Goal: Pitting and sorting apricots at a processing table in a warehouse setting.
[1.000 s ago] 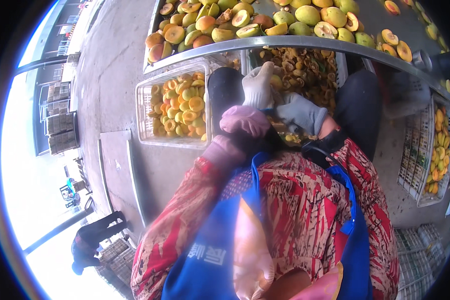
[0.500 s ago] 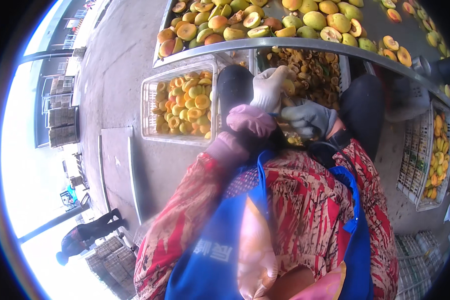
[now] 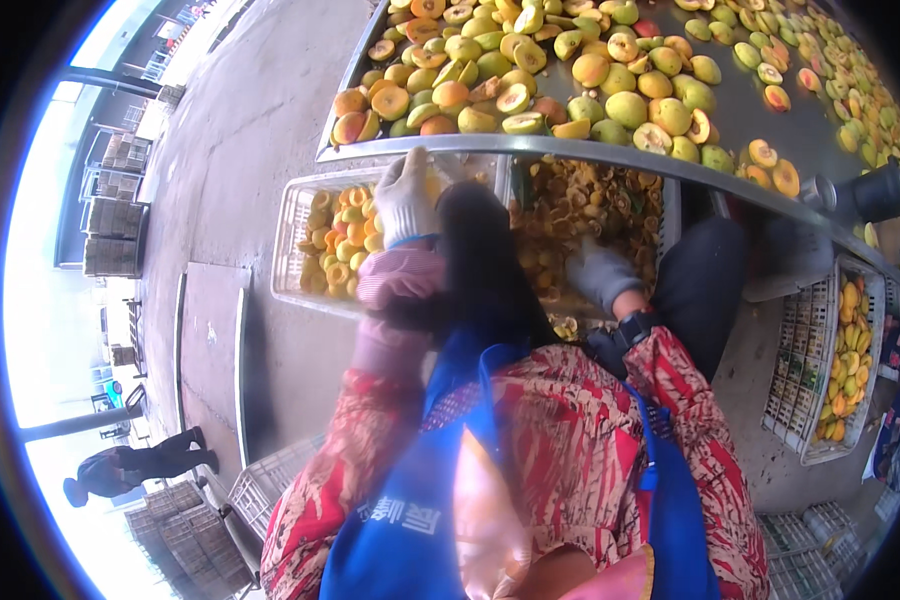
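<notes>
My left hand [image 3: 405, 195], in a white glove with a pink striped sleeve cover, is raised over the right end of a white crate of orange-fleshed fruit halves [image 3: 340, 235], near the table's rim. Its fingers are curled; what is in them is unclear. My right hand [image 3: 600, 270], in a grey glove, is blurred over a crate of brown fruit scraps [image 3: 590, 190] between my dark-clad knees, its fingers hidden or smeared by motion. Above both crates, cut and whole yellow-green fruit [image 3: 625, 105] lie on a metal table [image 3: 735, 105].
A crate of yellow fruit [image 3: 835, 370] stands on the floor at right, beside a dark cylindrical fitting [image 3: 875, 195] on the table. At lower left a person in dark clothes [image 3: 140, 465] bends near stacked crates [image 3: 180, 530]. More stacks [image 3: 115, 240] stand farther off.
My hands have parted: the left moved leftward over the crate of fruit halves, the right is now blurred over the scraps. The view has shifted, with the table lower in it.
</notes>
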Demonstrator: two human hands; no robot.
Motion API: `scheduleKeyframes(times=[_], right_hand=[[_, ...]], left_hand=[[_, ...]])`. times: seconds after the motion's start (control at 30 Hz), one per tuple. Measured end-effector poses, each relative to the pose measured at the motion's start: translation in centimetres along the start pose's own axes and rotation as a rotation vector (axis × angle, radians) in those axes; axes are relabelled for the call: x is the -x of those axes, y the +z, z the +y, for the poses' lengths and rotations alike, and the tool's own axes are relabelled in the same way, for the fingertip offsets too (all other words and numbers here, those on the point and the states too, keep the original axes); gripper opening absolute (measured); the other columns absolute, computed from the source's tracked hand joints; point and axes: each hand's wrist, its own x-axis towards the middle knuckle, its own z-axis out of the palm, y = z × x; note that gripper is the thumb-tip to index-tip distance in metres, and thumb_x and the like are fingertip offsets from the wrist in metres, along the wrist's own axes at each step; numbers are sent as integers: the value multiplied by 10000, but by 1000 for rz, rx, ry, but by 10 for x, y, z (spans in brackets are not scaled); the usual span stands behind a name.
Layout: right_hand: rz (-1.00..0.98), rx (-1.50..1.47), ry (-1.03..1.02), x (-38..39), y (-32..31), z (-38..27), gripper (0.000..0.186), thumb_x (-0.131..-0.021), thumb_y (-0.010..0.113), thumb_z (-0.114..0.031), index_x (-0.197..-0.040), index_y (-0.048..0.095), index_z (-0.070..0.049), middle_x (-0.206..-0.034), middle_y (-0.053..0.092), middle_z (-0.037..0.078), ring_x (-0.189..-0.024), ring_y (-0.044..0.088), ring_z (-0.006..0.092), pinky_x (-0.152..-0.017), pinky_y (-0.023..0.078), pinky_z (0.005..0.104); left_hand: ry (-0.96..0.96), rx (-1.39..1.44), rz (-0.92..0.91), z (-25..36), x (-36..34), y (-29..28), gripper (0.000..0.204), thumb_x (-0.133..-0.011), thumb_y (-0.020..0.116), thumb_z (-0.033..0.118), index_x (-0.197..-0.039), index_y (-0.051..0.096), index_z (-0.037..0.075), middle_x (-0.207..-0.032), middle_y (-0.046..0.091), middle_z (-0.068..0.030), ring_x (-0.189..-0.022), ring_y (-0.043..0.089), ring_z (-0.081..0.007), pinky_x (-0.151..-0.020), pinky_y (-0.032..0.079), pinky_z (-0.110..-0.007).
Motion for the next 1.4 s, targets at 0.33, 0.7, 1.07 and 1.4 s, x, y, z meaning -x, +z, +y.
scheduleKeyframes(times=[0.33,0.7,1.07,1.4], right_hand=[[118,-216,-179,-4,24,0,561,-877,519,-288,-1375,349,-93,-1031,604,264,-965,593,400,-829,458,439],[124,-1105,-188,2,-7,-16,249,-879,556,-196,-1096,515,-81,-785,600,79,-712,597,246,-685,484,352],[200,-1625,-115,22,-39,-28,194,-916,566,-274,-960,475,-109,-652,520,17,-475,501,101,-418,397,238],[233,-1698,-276,24,-40,-24,137,-934,529,-226,-978,477,-108,-642,512,23,-462,498,95,-415,392,228]], left_hand=[[524,-876,-545,43,-26,108,414,-843,576,408,-1154,601,135,-962,667,-132,-926,633,-308,-784,485,-405],[-93,-185,-847,12,-100,237,370,-850,617,164,-1179,560,5,-1109,582,-160,-915,608,-231,-780,514,-317],[430,-556,-541,-18,-70,200,464,-838,575,337,-1203,569,52,-1009,660,-158,-903,639,-261,-791,492,-352],[561,-1030,-890,14,-63,249,542,-713,663,416,-1093,623,31,-1085,626,-193,-1027,596,-309,-865,469,-375]])
